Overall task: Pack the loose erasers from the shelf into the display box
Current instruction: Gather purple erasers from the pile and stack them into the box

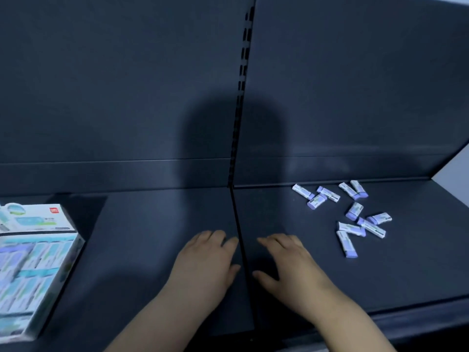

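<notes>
Several loose erasers (354,210), white sleeves with purple ends, lie scattered on the right half of the dark shelf (152,224). The display box (30,265), white and teal with rows of erasers inside and its lid flap standing up behind, sits at the far left. My left hand (205,262) rests flat on the shelf just left of the centre seam, fingers relaxed and holding nothing. My right hand (284,265) lies flat just right of the seam, also holding nothing, about a hand's width left of the nearest eraser (346,243).
A dark back panel rises behind the shelf, with a slotted upright post (241,97) down its middle. The seam (241,250) between the two shelf boards runs between my hands. The shelf's front lip (406,313) is near my forearms.
</notes>
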`<move>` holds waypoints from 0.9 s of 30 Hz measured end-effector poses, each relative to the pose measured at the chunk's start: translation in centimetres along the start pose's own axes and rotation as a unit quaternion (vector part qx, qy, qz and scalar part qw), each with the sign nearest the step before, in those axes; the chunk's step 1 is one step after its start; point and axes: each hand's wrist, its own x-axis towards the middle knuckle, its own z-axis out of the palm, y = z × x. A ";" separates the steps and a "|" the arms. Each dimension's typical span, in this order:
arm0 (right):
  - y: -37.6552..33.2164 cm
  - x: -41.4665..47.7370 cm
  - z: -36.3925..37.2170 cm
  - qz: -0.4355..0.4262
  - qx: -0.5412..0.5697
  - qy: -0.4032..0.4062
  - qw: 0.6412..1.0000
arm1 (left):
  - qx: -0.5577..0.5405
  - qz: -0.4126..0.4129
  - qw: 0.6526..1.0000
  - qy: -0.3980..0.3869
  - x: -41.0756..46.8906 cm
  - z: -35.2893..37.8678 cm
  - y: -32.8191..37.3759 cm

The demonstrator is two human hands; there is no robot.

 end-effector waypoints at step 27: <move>26.0 0.9 -6.4 -0.104 -0.020 -0.032 0.994 | -0.103 -0.085 0.989 -0.058 13.3 5.7 20.7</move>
